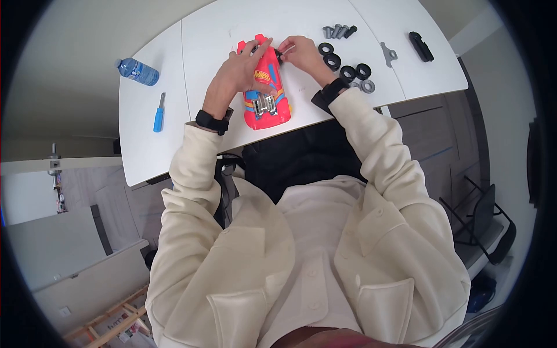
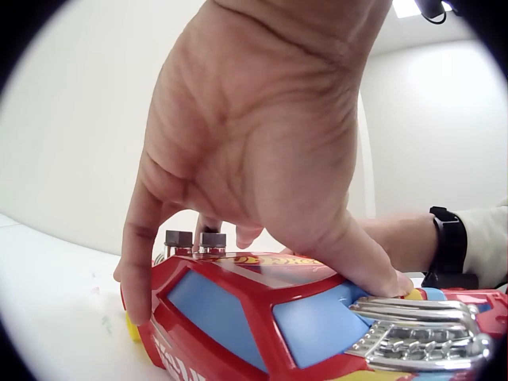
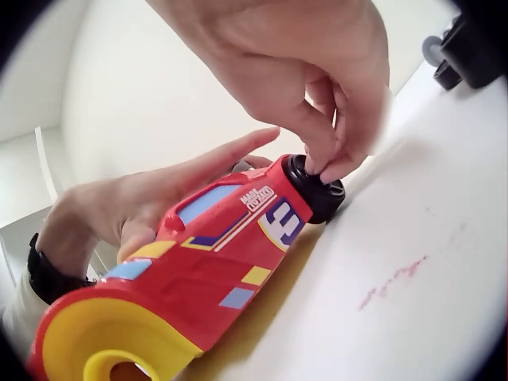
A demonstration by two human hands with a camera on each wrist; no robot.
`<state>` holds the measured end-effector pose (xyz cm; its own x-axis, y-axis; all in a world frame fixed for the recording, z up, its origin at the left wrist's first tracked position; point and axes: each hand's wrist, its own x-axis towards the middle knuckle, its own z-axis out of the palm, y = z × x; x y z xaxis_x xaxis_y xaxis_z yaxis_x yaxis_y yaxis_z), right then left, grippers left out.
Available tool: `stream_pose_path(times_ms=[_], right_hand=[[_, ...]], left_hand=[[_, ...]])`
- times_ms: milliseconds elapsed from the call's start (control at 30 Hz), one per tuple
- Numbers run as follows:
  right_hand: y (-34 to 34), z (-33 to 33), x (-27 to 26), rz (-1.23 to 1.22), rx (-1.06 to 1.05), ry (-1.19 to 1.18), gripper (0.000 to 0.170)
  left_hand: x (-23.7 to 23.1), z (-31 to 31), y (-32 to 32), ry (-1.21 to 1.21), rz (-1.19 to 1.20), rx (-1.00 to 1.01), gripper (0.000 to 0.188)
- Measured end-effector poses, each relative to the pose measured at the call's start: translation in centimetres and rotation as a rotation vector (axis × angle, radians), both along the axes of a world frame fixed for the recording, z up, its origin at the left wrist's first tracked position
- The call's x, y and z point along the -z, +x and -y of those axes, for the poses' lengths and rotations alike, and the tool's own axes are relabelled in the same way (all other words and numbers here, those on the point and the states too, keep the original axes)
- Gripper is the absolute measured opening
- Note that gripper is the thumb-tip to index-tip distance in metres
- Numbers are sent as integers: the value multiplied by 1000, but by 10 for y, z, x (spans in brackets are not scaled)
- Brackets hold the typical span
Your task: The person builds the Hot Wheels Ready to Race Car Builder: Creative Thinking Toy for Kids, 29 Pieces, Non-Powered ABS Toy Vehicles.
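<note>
A red toy car (image 1: 268,116) with blue windows and a chrome engine piece (image 2: 417,337) lies on the white table. My left hand (image 1: 237,71) spans its top and holds it, thumb near the engine piece and a finger down the opposite side, as the left wrist view shows. A black wheel (image 3: 313,190) sits at the side of the car. With my right hand (image 1: 303,55) I pinch at that wheel's hub; whatever is between the fingertips is hidden. Two grey square-headed pieces (image 2: 195,240) stand up from the car. An open yellow wheel arch (image 3: 103,321) faces the right wrist view.
Right of the car lie several black wheels (image 1: 332,61), grey rings (image 1: 367,86) and bolts (image 1: 337,31). Farther right are a grey wrench (image 1: 389,55) and a black object (image 1: 420,47). At left are a water bottle (image 1: 138,72) and a blue-handled screwdriver (image 1: 158,119).
</note>
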<state>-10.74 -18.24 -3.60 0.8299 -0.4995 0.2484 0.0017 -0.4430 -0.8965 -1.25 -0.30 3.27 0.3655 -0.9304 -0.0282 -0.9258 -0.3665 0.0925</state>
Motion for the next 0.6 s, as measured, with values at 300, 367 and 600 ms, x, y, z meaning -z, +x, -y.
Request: stream_pose_path(times_ms=[300,367,600], right_hand=[[-1,6,-3,-411,3,-8,20],[-1,11,5,-232,45,-108,15],[-5,7,8,-98,-8,11,15]], left_hand=[[0,1,-4,-16,-73,-18,135],[2,-1,-3,-27,-68,-13,134],[-2,4,-6,-15,-39,10,132]])
